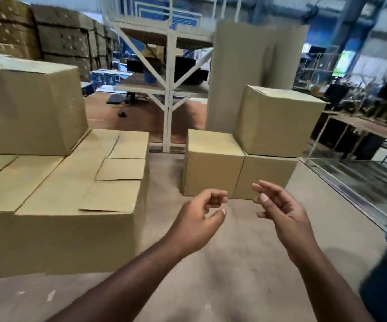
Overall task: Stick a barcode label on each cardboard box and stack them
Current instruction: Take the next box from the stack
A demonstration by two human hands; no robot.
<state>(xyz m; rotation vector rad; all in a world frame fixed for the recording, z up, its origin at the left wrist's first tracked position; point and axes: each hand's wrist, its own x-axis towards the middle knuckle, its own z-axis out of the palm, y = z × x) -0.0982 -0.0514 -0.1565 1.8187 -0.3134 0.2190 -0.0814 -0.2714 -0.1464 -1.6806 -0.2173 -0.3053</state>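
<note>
While both arms reached out over the floor [211, 263], the left hand [199, 219] and the right hand [283, 212] hung loose, fingers a little curled, holding nothing. Three brown boxes [213, 163] stood stacked just ahead. More boxes [71, 205] sat on the left.

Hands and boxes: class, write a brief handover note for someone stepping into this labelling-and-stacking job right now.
Left hand: loosely curled, holds nothing.
Right hand: fingers relaxed, holds nothing; no label visible in either.
Boxes: small stack ahead, two on the floor side by side, upper box on the right one. Large block of boxes to the left, one box atop it.
Done: some stacking; no barcode labels visible on any face shown.
Left: find labels, stick them on, continue stacking.
</note>
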